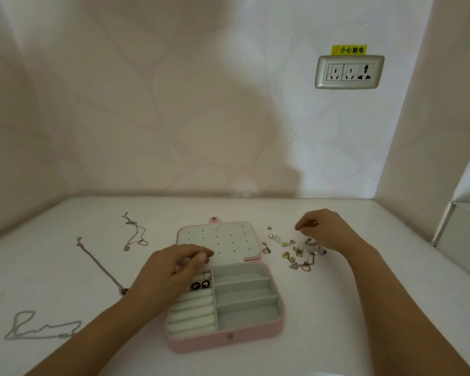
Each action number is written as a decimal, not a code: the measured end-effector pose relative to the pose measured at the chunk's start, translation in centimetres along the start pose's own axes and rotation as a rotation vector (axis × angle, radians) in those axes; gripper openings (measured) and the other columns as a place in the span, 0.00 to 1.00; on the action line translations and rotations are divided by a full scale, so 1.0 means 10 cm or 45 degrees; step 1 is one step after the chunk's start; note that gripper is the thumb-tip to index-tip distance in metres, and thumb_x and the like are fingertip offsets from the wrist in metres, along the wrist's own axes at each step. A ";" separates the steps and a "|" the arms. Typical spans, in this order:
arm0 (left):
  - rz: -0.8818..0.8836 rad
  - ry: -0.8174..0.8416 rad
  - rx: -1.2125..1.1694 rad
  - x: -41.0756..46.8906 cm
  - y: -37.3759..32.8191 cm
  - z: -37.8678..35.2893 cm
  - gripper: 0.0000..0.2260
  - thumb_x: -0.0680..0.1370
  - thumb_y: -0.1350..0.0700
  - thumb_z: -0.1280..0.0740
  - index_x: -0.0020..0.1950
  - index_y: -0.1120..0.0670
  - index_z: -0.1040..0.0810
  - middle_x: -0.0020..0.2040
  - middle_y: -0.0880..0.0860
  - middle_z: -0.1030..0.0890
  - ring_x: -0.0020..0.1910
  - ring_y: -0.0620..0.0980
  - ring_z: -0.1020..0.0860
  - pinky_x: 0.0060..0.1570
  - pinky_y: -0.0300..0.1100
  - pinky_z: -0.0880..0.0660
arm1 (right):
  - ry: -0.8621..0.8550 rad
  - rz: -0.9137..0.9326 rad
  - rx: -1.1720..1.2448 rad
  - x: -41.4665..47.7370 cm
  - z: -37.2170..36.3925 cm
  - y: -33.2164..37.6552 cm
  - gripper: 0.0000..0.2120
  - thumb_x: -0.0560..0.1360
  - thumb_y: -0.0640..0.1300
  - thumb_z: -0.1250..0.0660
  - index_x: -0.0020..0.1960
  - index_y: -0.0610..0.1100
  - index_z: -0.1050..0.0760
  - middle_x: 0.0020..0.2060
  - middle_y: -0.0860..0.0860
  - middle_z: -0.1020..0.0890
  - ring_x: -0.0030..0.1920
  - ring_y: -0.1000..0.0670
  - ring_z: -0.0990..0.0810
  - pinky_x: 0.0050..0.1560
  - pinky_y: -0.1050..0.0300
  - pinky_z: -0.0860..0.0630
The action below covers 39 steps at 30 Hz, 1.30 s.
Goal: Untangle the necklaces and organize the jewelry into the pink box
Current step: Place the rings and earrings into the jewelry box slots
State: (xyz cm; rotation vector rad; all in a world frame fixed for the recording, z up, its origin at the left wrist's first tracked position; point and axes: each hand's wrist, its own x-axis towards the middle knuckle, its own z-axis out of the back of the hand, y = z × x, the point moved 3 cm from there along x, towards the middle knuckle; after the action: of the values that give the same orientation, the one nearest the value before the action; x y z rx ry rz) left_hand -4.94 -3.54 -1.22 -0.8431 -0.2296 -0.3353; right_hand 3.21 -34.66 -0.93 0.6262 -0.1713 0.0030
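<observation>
At the far left a silver chain necklace (38,327) is seen lying in a loose loop on the white tabletop (337,335); just right of it a thin dark chain (101,267) is stretched diagonally, its small pendant end lying beside the left wrist; farther back a fine, kinked gold-toned chain (135,234) is laid on its own, apart from the others. The left hand (171,270) is held over the left rear part of the open pink leatherette jewellery box (223,340), above the white ring rolls; its fingers are curled with thumb and forefinger drawn close, but the blur means it cannot be told whether anything is pinched. Two round black earrings (201,284) are seated in the ring-roll section just below that hand; the grey-lined compartments to their right are divided by three partitions. The box's lid (217,237) is laid back flat, its white perforated panel facing up. Right of the lid a scattered pile of small gold and silver earrings and rings (296,251) is spread on the tabletop. The right hand (323,229) is held just above this pile, fingers curled and tips gathered; whether a piece is gripped cannot be told. On the wall a silver socket panel (349,72) is mounted beneath a yellow label (349,49).
</observation>
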 end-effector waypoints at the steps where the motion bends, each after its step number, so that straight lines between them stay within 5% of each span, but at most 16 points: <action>1: 0.000 0.035 -0.037 0.00 0.02 -0.04 0.05 0.76 0.45 0.37 0.48 0.37 0.21 0.46 0.28 0.22 0.48 0.30 0.24 0.41 0.25 0.31 | -0.006 0.037 -0.006 0.01 -0.03 0.05 0.16 0.75 0.32 0.39 0.42 0.50 0.20 0.44 0.53 0.18 0.38 0.61 0.21 0.33 0.71 0.31; 4: -0.012 0.104 -0.087 0.00 0.07 -0.14 0.11 0.79 0.55 0.35 0.49 0.37 0.21 0.50 0.28 0.22 0.51 0.29 0.24 0.47 0.22 0.32 | -0.078 0.124 0.040 0.01 -0.07 0.19 0.22 0.72 0.27 0.47 0.38 0.48 0.21 0.45 0.51 0.18 0.24 0.61 0.27 0.25 0.71 0.34; 9: 0.008 0.153 -0.080 0.03 0.12 -0.16 0.10 0.78 0.57 0.34 0.42 0.46 0.16 0.54 0.34 0.21 0.51 0.32 0.23 0.48 0.24 0.30 | -0.019 0.173 0.085 -0.02 -0.14 0.28 0.24 0.71 0.26 0.48 0.45 0.49 0.19 0.53 0.53 0.23 0.24 0.65 0.28 0.27 0.72 0.32; 13: -0.015 0.166 -0.043 0.00 0.11 -0.16 0.09 0.77 0.57 0.33 0.39 0.48 0.16 0.55 0.34 0.22 0.51 0.30 0.23 0.46 0.23 0.31 | 0.136 0.241 -0.039 0.02 -0.31 0.29 0.28 0.72 0.26 0.49 0.55 0.49 0.18 0.62 0.51 0.22 0.47 0.60 0.23 0.43 0.73 0.29; 16: -0.040 0.179 -0.036 0.00 0.11 -0.16 0.10 0.77 0.57 0.33 0.38 0.47 0.17 0.55 0.35 0.22 0.52 0.30 0.24 0.45 0.22 0.33 | 0.205 0.254 -0.119 0.06 -0.37 0.30 0.28 0.71 0.26 0.48 0.59 0.46 0.20 0.63 0.50 0.22 0.63 0.51 0.25 0.59 0.62 0.29; 21: -0.050 0.190 -0.059 0.00 0.11 -0.16 0.09 0.76 0.57 0.32 0.39 0.47 0.17 0.55 0.35 0.22 0.54 0.30 0.25 0.50 0.24 0.31 | 0.225 0.213 -0.114 0.06 -0.37 0.24 0.16 0.76 0.33 0.41 0.52 0.45 0.17 0.53 0.56 0.20 0.42 0.60 0.23 0.39 0.75 0.31; 24: -0.039 0.211 -0.098 0.00 0.13 -0.15 0.09 0.76 0.57 0.32 0.40 0.45 0.17 0.55 0.35 0.22 0.54 0.31 0.25 0.51 0.25 0.31 | 0.222 0.177 -0.033 0.07 -0.31 0.18 0.11 0.75 0.37 0.36 0.47 0.48 0.16 0.51 0.57 0.17 0.45 0.58 0.20 0.41 0.72 0.27; 29: -0.029 0.247 -0.109 0.01 0.17 -0.15 0.11 0.76 0.58 0.31 0.42 0.40 0.18 0.56 0.34 0.23 0.56 0.32 0.25 0.53 0.30 0.30 | 0.251 -0.021 0.001 0.05 -0.12 0.05 0.23 0.70 0.28 0.44 0.40 0.48 0.16 0.39 0.53 0.17 0.35 0.51 0.22 0.28 0.65 0.28; 35: 0.043 0.273 -0.234 0.02 0.15 -0.13 0.13 0.76 0.60 0.32 0.38 0.44 0.16 0.53 0.37 0.19 0.53 0.34 0.22 0.52 0.28 0.28 | 0.369 -0.117 0.198 -0.02 0.08 -0.10 0.23 0.71 0.26 0.46 0.42 0.46 0.16 0.38 0.48 0.16 0.38 0.51 0.20 0.41 0.62 0.22; 39: 0.071 0.263 -0.292 0.04 0.12 -0.10 0.12 0.76 0.62 0.31 0.36 0.50 0.15 0.50 0.41 0.17 0.50 0.33 0.21 0.46 0.24 0.29 | 0.487 -0.090 0.126 -0.05 0.15 -0.14 0.12 0.73 0.35 0.32 0.51 0.48 0.18 0.45 0.49 0.15 0.44 0.51 0.18 0.42 0.67 0.24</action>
State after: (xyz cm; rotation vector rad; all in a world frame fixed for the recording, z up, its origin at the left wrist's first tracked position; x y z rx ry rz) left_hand -4.06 -3.57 -2.58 -1.0310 0.0254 -0.3983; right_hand 2.56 -36.63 -0.68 0.7186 0.2218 0.0628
